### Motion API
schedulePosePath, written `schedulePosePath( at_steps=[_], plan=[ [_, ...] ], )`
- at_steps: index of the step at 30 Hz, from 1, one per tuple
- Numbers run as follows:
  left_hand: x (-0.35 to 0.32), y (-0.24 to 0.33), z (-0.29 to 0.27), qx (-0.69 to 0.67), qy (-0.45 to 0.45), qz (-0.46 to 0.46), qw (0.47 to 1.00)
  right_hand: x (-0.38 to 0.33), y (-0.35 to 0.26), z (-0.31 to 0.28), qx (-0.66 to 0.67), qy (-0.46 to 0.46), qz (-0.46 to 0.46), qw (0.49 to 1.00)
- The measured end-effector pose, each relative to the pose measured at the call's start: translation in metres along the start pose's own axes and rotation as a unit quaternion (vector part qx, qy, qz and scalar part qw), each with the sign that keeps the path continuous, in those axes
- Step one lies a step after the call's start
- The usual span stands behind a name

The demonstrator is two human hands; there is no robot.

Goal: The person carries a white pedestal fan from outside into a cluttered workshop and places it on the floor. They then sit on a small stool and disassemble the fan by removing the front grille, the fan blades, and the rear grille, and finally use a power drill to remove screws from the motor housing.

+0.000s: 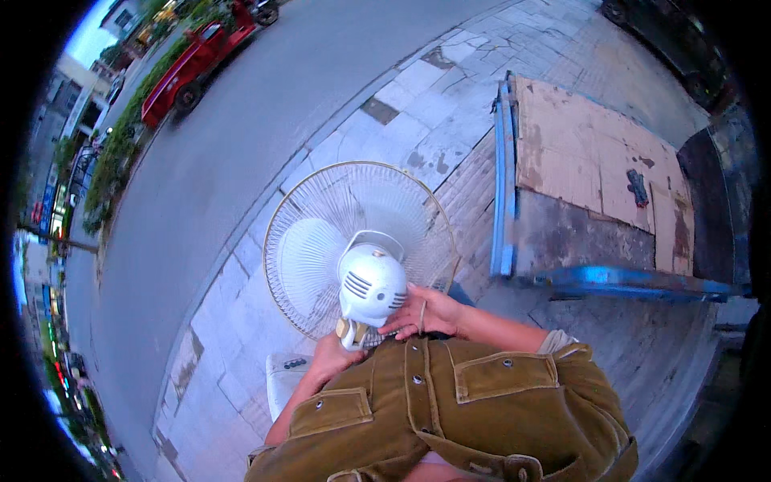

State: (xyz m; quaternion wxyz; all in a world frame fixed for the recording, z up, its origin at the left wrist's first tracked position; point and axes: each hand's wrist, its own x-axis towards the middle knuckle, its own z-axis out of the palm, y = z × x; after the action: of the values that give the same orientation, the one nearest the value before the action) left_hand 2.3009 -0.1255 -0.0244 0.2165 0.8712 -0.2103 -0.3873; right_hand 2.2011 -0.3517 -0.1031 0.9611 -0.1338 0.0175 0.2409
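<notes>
An electric fan stands in front of my body, with a white motor housing [373,281], a carrying loop on top and a round wire cage [309,201] around pale blades. My left hand [331,356] is closed around the neck just below the housing, its fingertips partly hidden. From the other side my right hand [430,312] holds the housing's lower right, thumb up and fingers curled beneath. A thin pale loop crosses this hand. Below my left forearm shows a white panel [281,373] with dark buttons, perhaps the fan's base.
To the right stands a blue-framed cart [504,185] lined with cardboard [578,145], a small dark object [637,187] lying on it. Paving tiles [418,80] border the grey road [201,177]. A red cargo vehicle [189,72] is across the road; a dark vehicle [675,48] is far right.
</notes>
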Motion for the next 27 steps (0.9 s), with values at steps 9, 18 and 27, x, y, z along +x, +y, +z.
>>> schedulePosePath(
  at_steps=[9, 18, 27],
  plan=[
    [0.146, 0.031, -0.049, 0.08, 0.018, 0.046, 0.996, 0.052, -0.126, -0.05, -0.001, 0.008, -0.036, 0.999],
    [0.258, 0.094, -0.114, 0.086, -0.005, 0.039, 0.996, 0.088, -0.24, -0.08, -0.033, -0.012, -0.051, 0.998],
    [0.423, 0.195, -0.169, 0.142, -0.109, 0.136, 0.974, 0.093, -0.361, -0.121, -0.01, 0.062, -0.173, 0.983]
  ],
)
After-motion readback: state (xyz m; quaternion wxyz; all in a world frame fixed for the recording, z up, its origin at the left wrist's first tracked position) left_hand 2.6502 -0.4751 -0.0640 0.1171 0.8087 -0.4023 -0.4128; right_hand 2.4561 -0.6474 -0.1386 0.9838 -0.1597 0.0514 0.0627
